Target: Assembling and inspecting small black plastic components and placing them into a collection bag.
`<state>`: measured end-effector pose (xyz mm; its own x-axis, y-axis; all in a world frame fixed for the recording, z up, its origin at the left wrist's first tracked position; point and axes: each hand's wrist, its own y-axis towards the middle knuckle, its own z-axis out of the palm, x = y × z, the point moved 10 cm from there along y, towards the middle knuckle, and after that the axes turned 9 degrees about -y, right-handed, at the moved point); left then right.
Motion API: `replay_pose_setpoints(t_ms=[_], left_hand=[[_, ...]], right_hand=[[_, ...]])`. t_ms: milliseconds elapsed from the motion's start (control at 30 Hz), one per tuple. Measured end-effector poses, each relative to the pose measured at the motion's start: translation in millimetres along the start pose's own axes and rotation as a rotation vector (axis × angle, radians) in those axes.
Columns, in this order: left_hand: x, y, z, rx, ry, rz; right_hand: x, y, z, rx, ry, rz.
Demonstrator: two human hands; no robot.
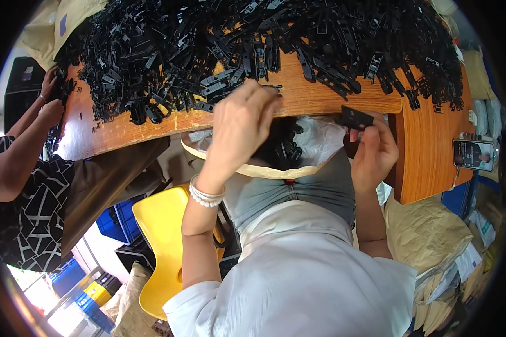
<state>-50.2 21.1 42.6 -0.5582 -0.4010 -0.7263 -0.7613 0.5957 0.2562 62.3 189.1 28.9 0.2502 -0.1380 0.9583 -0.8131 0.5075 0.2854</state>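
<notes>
My right hand (376,149) pinches a flat black plastic piece (356,118) near the table's front edge, right of the bag. My left hand (242,126), with white bead bracelets (206,196) on the wrist, is raised at the table edge. Its fingers are curled and slightly blurred, and what they may hold is hidden. Just beyond them is a thin dark piece (274,87). Between my hands, an open paper bag (287,172) with a white lining sits at my lap, holding black plastic parts (287,147). A large heap of black plastic parts (168,56) covers the table's far side.
The wooden table (315,104) meets a side panel (427,151) on the right, where a phone (473,154) stands. At left, another person's hands (50,109) work by the heap. A yellow chair (160,224) is beside me; brown sacks (427,236) lie at right.
</notes>
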Motion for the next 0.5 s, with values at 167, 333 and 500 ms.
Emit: replay_pose_setpoints(t_ms=[167, 333, 500], left_hand=[[16.1, 6.4, -7.1, -0.004, 0.479, 0.009], [-14.3, 1.2, -16.0, -0.151, 0.230, 0.210], [-7.1, -6.7, -4.0, -0.050, -0.303, -0.030]], right_hand=[[-27.7, -4.9, -7.3, -0.058, 0.140, 0.186], [-18.5, 3.3, 17.7, 0.074, -0.045, 0.164], [-20.4, 1.8, 36.7, 0.156, 0.029, 0.285]])
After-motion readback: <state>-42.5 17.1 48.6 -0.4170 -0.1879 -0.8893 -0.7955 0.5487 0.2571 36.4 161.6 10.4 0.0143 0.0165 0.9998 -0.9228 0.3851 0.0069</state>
